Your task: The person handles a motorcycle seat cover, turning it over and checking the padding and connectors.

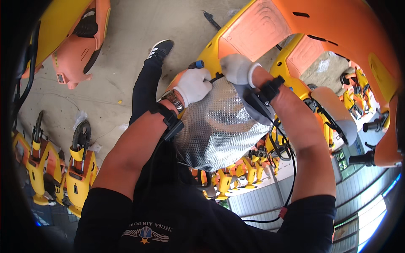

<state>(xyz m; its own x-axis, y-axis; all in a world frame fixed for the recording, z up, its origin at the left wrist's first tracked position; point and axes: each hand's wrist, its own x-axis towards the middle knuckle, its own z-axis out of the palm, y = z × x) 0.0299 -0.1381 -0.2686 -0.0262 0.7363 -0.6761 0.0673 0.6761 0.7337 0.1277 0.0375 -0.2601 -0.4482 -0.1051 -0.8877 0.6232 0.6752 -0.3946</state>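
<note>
Taking the clock from the picture's middle, we see parked yellow two-wheelers (78, 170) between 8 and 9 o'clock and a black shoe (161, 49) on the floor (122, 40) at 11. Just left of 12, our gloved left hand (193, 86) sits at the top edge of the silver sheet (217, 126), its fingers curled narrow, apparently pinching that edge. The sheet lies at the dial's centre, bulging down toward 6. A short black piece (216, 78) shows between our hands. At 1 o'clock our gloved right hand (238, 71) is blurred and bent over the sheet's upper right; we cannot tell whether its fingers grip anything. Beyond it, the orange panel (257, 31) spreads up along 1.

We judge the step in hand as working the sheet's upper edge. The next move calls for a firm left pinch and careful right fingers around that black piece.
</note>
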